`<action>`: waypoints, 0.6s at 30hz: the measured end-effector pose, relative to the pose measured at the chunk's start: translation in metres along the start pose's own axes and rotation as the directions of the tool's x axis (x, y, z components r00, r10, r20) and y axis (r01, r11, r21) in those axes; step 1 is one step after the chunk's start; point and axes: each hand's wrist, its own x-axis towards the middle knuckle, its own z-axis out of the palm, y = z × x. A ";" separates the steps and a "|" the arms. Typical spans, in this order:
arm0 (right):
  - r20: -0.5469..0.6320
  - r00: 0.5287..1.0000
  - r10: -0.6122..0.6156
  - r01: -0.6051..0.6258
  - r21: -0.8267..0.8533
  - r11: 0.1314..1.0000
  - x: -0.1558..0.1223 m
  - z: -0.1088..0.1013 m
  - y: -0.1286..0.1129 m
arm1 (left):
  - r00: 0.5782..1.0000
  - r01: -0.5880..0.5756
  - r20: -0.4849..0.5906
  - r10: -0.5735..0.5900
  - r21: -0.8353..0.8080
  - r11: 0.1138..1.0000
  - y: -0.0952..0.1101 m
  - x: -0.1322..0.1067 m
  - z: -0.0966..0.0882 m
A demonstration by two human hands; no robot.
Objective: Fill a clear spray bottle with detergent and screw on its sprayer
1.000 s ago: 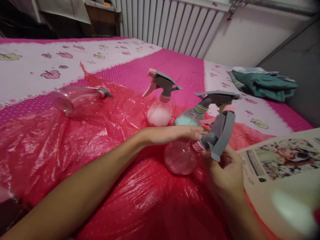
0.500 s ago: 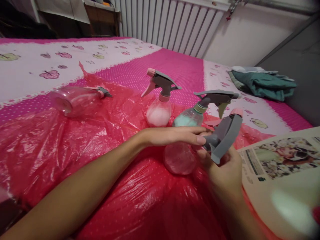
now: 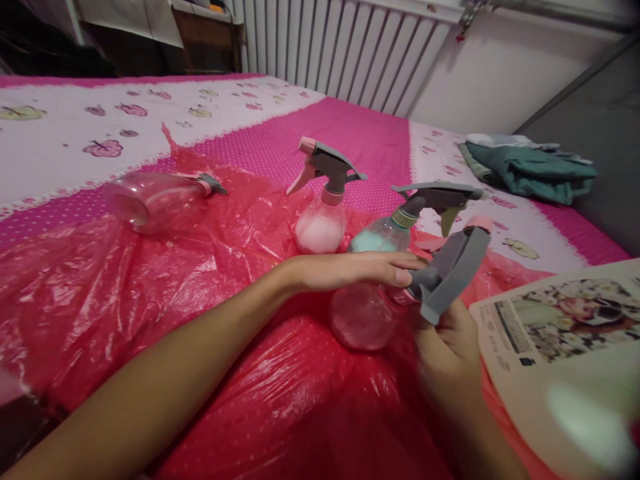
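A clear pink spray bottle (image 3: 361, 317) with a grey spray head lies tilted in front of me, its head toward the right. My left hand (image 3: 345, 272) reaches over it, thumb pressed at the neck, the other fingers mostly hidden behind. My right hand (image 3: 453, 343) is closed around the near and under side of the spray head, its fingertips hidden. Just beyond my left hand stands a spray bottle with a green collar (image 3: 383, 233). Left of that stands a pink-collared spray bottle (image 3: 321, 227). Another pink spray bottle (image 3: 155, 197) lies on its side farther left.
Crumpled red plastic sheet (image 3: 240, 387) spreads under the bottles over a pink patterned bed cover (image 3: 265, 137). A printed cream bag (image 3: 560, 393) lies at the right. Folded green cloth (image 3: 535, 170) rests at the back right, and a radiator (image 3: 340, 53) stands behind the bed.
My right hand's fingers have shifted off the pink collar, which now shows. The held bottle stays almost in place, with my left hand still at its neck. The view has shifted slightly.
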 end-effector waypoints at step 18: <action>-0.065 0.998 -0.023 0.028 0.070 0.997 0.006 0.006 -0.009 | 1.000 0.017 -0.015 -0.017 0.012 1.000 0.003 -0.003 0.003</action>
